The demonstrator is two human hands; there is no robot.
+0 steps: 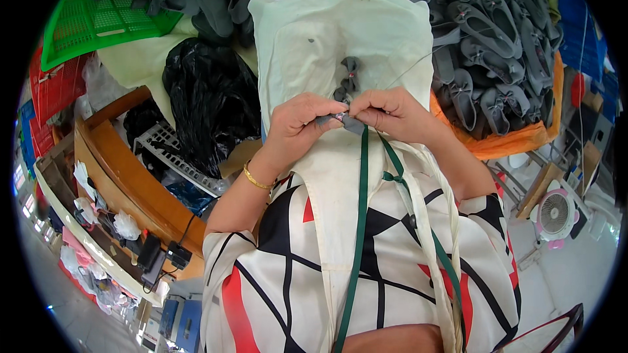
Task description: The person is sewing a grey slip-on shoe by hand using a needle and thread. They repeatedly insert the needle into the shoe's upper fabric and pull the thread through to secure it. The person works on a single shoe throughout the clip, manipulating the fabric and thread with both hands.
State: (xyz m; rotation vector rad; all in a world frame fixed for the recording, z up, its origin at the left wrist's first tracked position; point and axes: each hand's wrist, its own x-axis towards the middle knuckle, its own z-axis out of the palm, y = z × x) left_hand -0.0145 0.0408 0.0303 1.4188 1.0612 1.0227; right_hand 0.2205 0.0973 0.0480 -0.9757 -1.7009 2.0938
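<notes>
Close together over my lap, my left hand [302, 117] and my right hand [392, 114] both have their fingers pinched on a small grey fabric bow [353, 124]. A shiny pinkish bit shows at its middle, by the left fingertips. Whether the right fingers also hold a thread or needle is too small to tell. Just beyond the fingertips, a few more grey bows [350, 73] with small red-pink centres lie on a white cloth [288, 39] spread before me. A dark green ribbon [362, 222] hangs from my neck below the hands.
Grey flat shoes with bows [490, 46] fill an orange sack [523, 142] at the right. More grey shoes [212, 0] are heaped at the far left. A black plastic bag [206, 91], a green basket [98, 26] and a wooden drawer unit [131, 176] stand left; a fan [556, 214] is right.
</notes>
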